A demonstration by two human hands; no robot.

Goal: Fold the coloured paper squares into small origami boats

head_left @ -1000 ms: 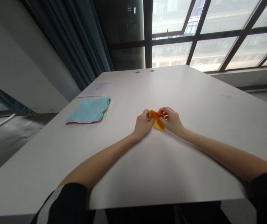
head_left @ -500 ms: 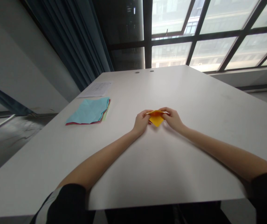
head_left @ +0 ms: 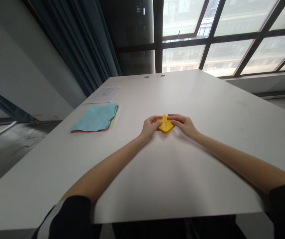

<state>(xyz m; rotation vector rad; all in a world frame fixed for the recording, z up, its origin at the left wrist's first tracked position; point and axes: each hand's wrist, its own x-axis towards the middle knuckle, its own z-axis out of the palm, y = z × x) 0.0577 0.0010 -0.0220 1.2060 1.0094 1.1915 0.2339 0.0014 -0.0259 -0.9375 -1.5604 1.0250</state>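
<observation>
A small folded piece of yellow-orange paper (head_left: pixel 166 125) lies on the white table (head_left: pixel 172 166) between my hands. My left hand (head_left: pixel 150 126) grips its left side with curled fingers. My right hand (head_left: pixel 183 123) presses its right side, fingers laid along the top edge. Both forearms rest stretched out on the table, in black sleeves pushed up near the elbows.
A stack of coloured paper sheets (head_left: pixel 96 118), light blue on top, lies at the left of the table. A white printed sheet (head_left: pixel 104 95) sits beyond it near the far left edge. Windows and a dark curtain stand behind the table.
The yellow paper, held up and partly open a second ago, has been folded down flat onto the table. Both hands have lowered and now press on it.
</observation>
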